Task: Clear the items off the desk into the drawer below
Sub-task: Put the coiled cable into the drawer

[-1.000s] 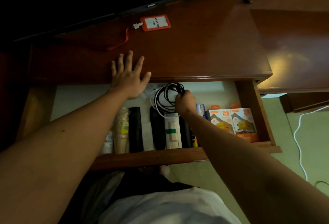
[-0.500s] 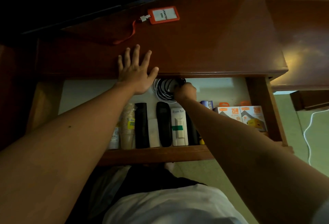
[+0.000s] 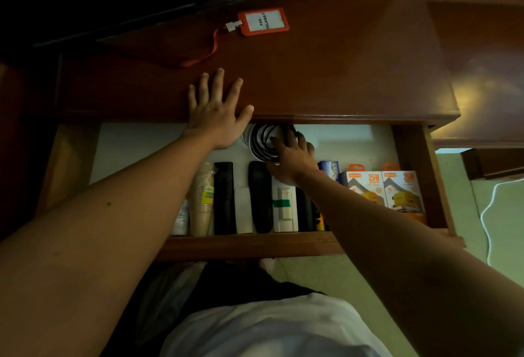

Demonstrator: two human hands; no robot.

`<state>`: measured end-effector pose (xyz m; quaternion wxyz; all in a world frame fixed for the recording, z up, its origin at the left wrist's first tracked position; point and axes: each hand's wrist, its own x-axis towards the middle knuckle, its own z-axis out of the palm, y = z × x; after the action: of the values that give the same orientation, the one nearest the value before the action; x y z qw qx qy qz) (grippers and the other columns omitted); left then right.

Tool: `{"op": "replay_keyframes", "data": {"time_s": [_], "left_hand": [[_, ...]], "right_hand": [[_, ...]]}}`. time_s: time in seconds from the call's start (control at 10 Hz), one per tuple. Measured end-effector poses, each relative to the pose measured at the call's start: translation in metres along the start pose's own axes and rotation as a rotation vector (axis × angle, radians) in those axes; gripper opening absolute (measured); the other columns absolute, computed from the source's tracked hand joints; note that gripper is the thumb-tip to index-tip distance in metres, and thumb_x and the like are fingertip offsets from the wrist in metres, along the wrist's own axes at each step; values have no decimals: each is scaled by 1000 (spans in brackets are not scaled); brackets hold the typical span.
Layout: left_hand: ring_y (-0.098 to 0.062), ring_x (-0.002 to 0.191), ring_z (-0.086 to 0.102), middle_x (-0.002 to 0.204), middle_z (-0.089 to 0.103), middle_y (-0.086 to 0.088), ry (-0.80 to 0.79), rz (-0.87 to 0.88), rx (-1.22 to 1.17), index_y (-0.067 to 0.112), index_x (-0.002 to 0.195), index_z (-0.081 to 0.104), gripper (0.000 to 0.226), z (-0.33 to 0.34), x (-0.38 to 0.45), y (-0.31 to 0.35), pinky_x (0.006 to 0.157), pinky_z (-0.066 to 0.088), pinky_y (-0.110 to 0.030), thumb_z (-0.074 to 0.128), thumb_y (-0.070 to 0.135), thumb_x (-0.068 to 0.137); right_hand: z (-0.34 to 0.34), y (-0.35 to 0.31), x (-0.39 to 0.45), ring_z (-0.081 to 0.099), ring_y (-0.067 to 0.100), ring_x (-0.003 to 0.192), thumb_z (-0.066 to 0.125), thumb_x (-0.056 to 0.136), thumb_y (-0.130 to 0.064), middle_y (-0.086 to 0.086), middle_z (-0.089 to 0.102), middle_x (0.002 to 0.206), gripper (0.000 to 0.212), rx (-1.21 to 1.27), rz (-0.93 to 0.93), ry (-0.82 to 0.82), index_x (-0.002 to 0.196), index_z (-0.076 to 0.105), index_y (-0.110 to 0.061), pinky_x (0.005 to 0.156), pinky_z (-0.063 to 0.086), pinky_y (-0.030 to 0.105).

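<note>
Cables in a black-and-white coil lie at the back of the open drawer, partly under the desk edge. The right hand rests on them, fingers loosely spread. The left hand lies flat, fingers apart, on the desk edge.

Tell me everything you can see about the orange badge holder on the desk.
The orange badge holder lies flat on the brown wooden desk, near the back, just in front of the dark screen. It looks like plastic, with a white card inside that reads PAS PELAWAT. A pale clip at its left end joins an orange strap, which curves toward the front. Neither hand touches it.
</note>
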<state>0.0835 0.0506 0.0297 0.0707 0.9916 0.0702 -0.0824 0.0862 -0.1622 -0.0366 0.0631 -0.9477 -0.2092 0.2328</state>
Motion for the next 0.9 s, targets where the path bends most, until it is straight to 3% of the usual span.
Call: {"op": "replay_keyframes", "data": {"time_s": [0.1, 0.3, 0.7, 0.9], "left_hand": [[-35, 152, -15, 167, -12, -6, 3, 6, 0, 35, 158, 2, 72, 1, 1, 0, 120, -8, -57, 16, 68, 96], [-34, 151, -16, 167, -13, -5, -4, 3, -13, 36, 158, 1, 72, 1, 0, -1, 120, -9, -57, 16, 69, 96], [-33, 152, -17, 167, -14, -5, 2, -4, -15, 36, 158, 0, 72, 1, -2, -1, 120, -9, -56, 15, 70, 96], [-33, 152, -14, 168, -11, -4, 42, -5, -23, 36, 158, 3, 71, 3, -4, 1, 121, -7, -56, 16, 68, 96]], "right_hand": [[5, 3, 2, -3, 39, 151, 51, 94, -55, 10, -3, 167, 71, -40, -7, 5, 155, 25, -31, 121, 9, 57], [4, 6, 5, 6, 38, 151, 53, 95, -53, 8, 2, 167, 67, -56, 21, 28, 152, 32, -27, 119, 13, 58], [0, -15, -24, -2, 31, 153, 46, 101, -41, 9, 4, 167, 66, 67, -9, 76, 157, 19, -22, 120, 5, 55], [-4, -30, -48, 8, 30, 153, 45, 100, -37, 11, 19, 165, 60, 79, -103, 188, 154, 28, -15, 122, 14, 52]]}}
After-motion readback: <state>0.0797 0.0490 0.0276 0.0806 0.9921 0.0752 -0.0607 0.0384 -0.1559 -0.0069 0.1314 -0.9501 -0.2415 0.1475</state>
